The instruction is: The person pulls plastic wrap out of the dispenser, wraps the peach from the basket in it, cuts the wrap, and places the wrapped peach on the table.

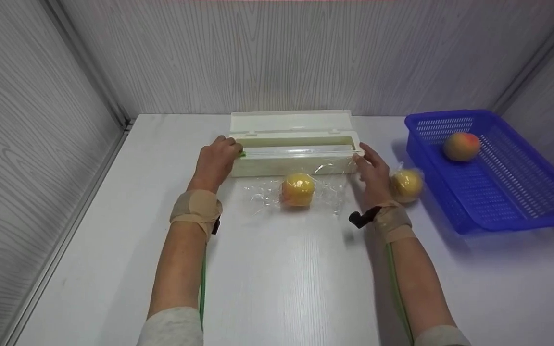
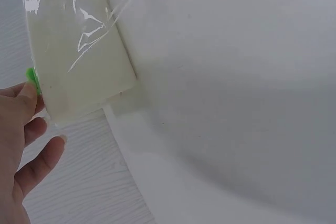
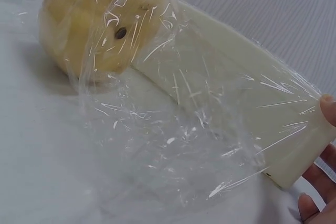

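A cream cling film box stands with its lid tipped back and a roll of film inside. At its left end, my left hand pinches the small green slider of the film cutter between thumb and forefinger. My right hand grips the right end, thumb on the front edge over the film and fingers behind. Clear cling film hangs down the front onto the table. On that film sits a yellow and red apple-like fruit, partly covered by it.
Beside my right wrist lies a similar fruit wrapped in film. A blue plastic basket stands at the right with one unwrapped fruit inside. Grey wood-grain panels close off the back and sides of the white table.
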A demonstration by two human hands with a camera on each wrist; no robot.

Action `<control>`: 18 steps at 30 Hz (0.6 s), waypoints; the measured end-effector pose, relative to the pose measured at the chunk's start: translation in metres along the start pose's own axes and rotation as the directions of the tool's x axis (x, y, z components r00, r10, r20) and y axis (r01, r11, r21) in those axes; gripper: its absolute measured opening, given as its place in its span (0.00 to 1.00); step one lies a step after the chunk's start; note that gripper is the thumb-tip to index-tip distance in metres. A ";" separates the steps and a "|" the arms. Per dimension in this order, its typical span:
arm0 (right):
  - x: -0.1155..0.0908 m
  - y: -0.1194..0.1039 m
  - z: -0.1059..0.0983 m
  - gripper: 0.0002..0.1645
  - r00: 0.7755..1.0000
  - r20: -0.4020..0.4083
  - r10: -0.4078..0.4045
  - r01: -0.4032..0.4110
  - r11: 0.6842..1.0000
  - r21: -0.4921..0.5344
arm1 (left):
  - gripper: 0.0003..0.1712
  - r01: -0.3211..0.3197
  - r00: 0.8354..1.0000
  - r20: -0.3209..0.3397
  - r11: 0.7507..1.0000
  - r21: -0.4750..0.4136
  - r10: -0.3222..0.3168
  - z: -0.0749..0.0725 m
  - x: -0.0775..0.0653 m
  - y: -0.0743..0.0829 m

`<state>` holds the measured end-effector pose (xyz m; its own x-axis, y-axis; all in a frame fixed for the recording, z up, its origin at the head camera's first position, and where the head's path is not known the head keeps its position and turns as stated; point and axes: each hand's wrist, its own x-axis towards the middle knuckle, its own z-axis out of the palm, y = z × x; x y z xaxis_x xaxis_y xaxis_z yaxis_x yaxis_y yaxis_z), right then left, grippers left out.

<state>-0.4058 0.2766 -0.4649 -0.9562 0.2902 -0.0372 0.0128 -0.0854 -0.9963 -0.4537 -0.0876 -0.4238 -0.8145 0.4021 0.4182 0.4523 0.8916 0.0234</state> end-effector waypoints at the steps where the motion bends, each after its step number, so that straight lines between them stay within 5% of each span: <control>1: 0.000 0.000 -0.001 0.31 1.000 0.004 0.001 -0.001 1.000 -0.004 | 0.09 0.005 1.000 0.000 1.000 0.004 -0.005 0.000 -0.001 0.000; 7: 0.000 -0.001 -0.002 0.30 1.000 0.001 0.025 -0.025 1.000 -0.018 | 0.09 0.002 1.000 0.018 1.000 0.017 -0.002 -0.002 0.000 -0.002; 18: 0.001 -0.005 -0.005 0.31 0.999 -0.002 0.047 -0.047 0.999 -0.008 | 0.10 -0.002 0.999 0.036 0.984 -0.178 0.009 0.001 -0.001 -0.009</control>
<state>-0.4056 0.2826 -0.4606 -0.9540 0.2879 -0.0842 0.0600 -0.0916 -0.9940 -0.4571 -0.0957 -0.4251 -0.8230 0.4169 0.3859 0.5115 0.8394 0.1839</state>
